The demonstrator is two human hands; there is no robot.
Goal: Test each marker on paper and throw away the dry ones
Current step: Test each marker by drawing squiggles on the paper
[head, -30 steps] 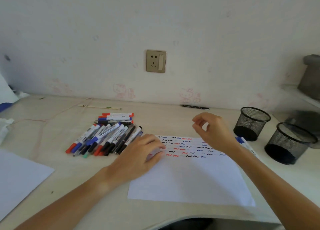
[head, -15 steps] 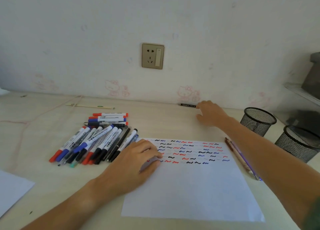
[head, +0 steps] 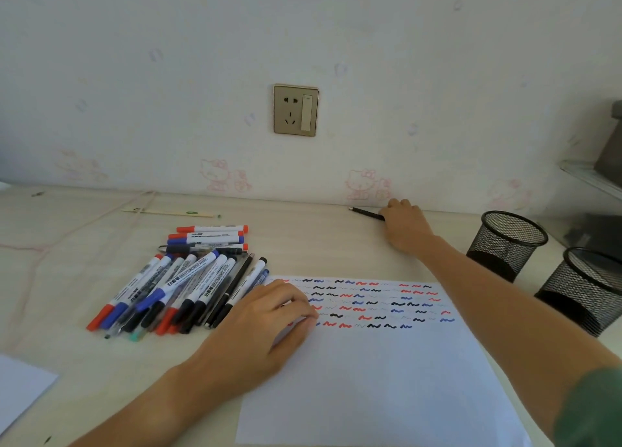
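A: What lies nearest on the worktop (head: 84, 362)?
B: A white sheet of paper (head: 387, 389), its far half covered in rows of red, blue and black squiggles. The left hand (head: 259, 332) rests on its left edge, fingers loosely bent, pressing the sheet and holding nothing. The corner of another sheet (head: 20, 389) shows at the left margin.

A: And the markers?
B: A heap of markers (head: 181, 285) lies just left of the paper, capped in red, blue and black, some fanned toward the viewer, a few lying crosswise behind.

A: Further back?
B: Two black mesh cups (head: 508, 241) stand at the right. The right hand (head: 405, 226) reaches to the wall, its fingers curled over the end of a black pen (head: 365, 213); whether they grip it I cannot tell.

A: The room?
B: A pale wall (head: 168, 76) with faint pink cartoon cats along its foot, and a brass-framed socket (head: 296, 110).
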